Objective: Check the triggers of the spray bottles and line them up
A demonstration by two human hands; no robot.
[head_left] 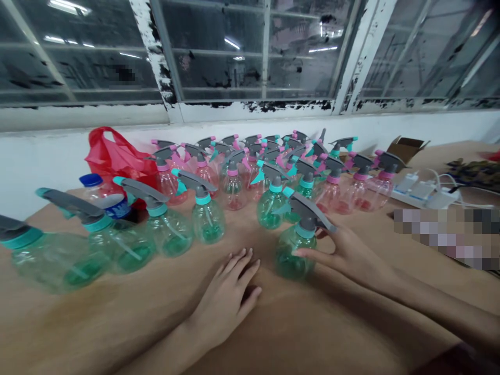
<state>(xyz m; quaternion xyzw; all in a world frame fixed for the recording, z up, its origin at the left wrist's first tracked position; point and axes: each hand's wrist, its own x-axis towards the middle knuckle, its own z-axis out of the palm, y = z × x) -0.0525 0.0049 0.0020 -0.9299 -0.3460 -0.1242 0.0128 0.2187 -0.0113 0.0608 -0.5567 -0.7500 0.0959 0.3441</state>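
Within the right hand (344,249), thumb and fingers gripping it: 1 round, clear green plastic spray bottle (294,256) with grey-and-teal head. Left hand (226,292) beside it, palm down, fingers loosely spread, holding nothing. Risk: the bottle could slip, its wall being curved, or knock the pink- and teal-collared plastic spray bottles (234,192) crowded beyond the hands; overlapped, total uncertain. Left of the left hand: 4 similar green bottles (210,221).
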